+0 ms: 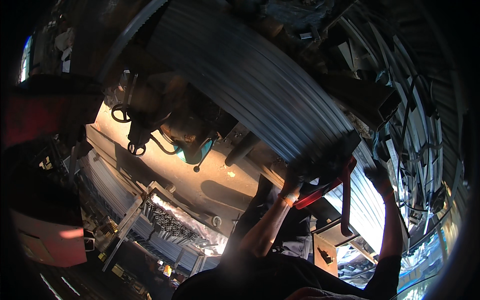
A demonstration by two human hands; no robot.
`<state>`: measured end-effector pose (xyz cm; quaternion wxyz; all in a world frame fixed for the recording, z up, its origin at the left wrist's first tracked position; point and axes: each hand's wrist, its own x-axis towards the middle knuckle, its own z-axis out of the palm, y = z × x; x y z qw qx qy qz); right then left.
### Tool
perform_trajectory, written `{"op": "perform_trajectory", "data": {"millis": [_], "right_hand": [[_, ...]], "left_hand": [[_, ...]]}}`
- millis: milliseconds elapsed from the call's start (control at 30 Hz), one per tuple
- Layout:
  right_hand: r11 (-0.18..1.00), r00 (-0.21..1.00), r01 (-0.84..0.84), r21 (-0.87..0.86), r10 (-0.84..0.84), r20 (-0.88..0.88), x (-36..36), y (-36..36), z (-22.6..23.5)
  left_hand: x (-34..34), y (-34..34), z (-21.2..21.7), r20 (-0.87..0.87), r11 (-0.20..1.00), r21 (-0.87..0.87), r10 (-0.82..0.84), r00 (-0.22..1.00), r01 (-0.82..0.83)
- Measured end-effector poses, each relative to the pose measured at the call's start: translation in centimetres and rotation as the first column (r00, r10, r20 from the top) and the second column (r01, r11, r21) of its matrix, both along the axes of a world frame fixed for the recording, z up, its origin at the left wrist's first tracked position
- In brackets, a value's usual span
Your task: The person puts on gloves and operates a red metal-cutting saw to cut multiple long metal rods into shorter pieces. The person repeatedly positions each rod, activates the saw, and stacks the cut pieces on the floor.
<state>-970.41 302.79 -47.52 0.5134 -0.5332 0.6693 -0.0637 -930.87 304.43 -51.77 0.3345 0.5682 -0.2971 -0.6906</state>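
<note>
Left hand (291, 187): gloved, raised against the near end of a long stack of metal strips (260, 85); the fingers are lost in shadow, so I cannot tell whether they are curled or spread.
Right hand (378, 178): also gloved, lifted beside the sunlit end of the same stack, just right of a red-handled tool (334, 189); its fingers look loosely bent, but whether they grip anything I cannot tell.
Red-handled tool: sits between the two hands at the stack's end, one arm running toward the left hand, the other hanging down toward the lower edge.
Stack of metal strips: runs from the upper middle down to the right, ending at the hands, its end glaring in the light.
Square tube (372, 102): dark, hollow, lying just right of the stack.
Floor (165, 165): sunlit patch to the left, with machinery (150, 115) standing on it.
Bundle of thin rods (170, 222): lower left, on a frame, well apart from the hands.
</note>
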Motion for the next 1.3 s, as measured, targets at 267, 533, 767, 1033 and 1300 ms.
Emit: {"op": "perform_trajectory", "data": {"millis": [267,533,767,1033,1300], "right_hand": [[0.927,0.949,0.254,0.275,-0.293,0.113,1.4,-2.0,-0.4],[0.977,0.999,0.03,0.211,-0.036,0.028,4.3,-5.3,1.0],[0.961,0.988,0.089,0.263,-0.118,0.095,5.7,-6.6,1.4],[0.961,0.987,-0.042,0.272,0.082,-0.137,4.9,-6.2,1.1],[0.98,0.902,0.198,0.031,-0.169,-0.398,7.3,-4.9,5.6]], "left_hand": [[1.4,-3.8,3.3,0.031,0.991,0.07,0.113,0.993,-0.115],[3.6,-4.7,0.8,0.152,0.997,0.045,-0.075,0.986,0.069],[4.1,-5.7,0.6,-0.056,0.901,0.308,0.337,0.94,-0.305],[7.4,-5.1,2.5,-0.399,0.894,0.443,0.262,0.879,-0.065],[8.5,6.3,5.9,0.029,0.657,0.736,0.213,0.977,-0.165]]}}
